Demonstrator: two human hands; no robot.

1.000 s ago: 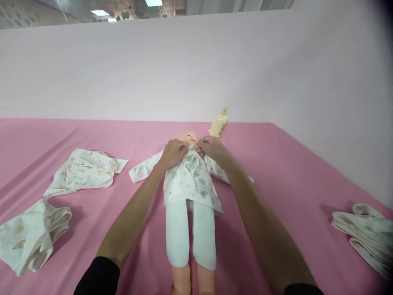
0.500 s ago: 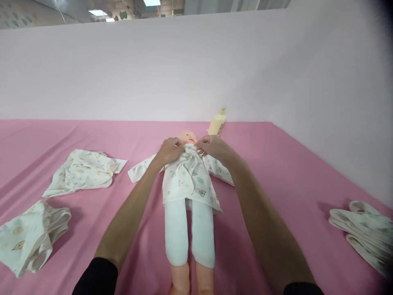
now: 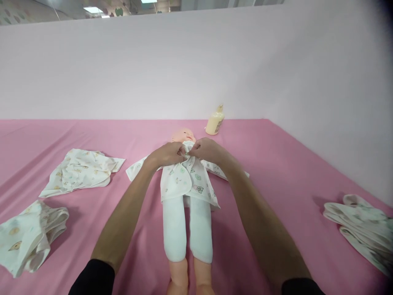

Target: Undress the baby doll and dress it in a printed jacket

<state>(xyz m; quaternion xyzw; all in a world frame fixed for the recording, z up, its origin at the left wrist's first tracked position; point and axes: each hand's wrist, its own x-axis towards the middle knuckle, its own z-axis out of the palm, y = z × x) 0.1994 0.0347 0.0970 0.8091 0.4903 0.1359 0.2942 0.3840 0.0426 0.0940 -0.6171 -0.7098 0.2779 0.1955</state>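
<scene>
A baby doll [image 3: 177,274] lies on its back, its head at the far end and its feet toward me. It wears a white printed baby shirt [image 3: 175,182] with the sleeves spread to both sides, and its legs are white down to the shins. At the upper chest, just below the chin, my left hand [image 3: 168,154] pinches the shirt's front. My right hand [image 3: 208,150] pinches the same cloth from the other side, its fingertips close to the left ones. Whether a fastener lies between the fingers is hidden.
A pale yellow pump bottle [image 3: 215,122] stands behind the doll's head, near the white wall [image 3: 147,73]. Two printed cloth garments [image 3: 81,172] lie at the left, one nearer me. Folded cloths [image 3: 359,221] sit at the right on the pink sheet [image 3: 270,164].
Both hands have moved slightly down from the collar and closer together on the shirt front. More of the doll's face shows. The view has shifted a little.
</scene>
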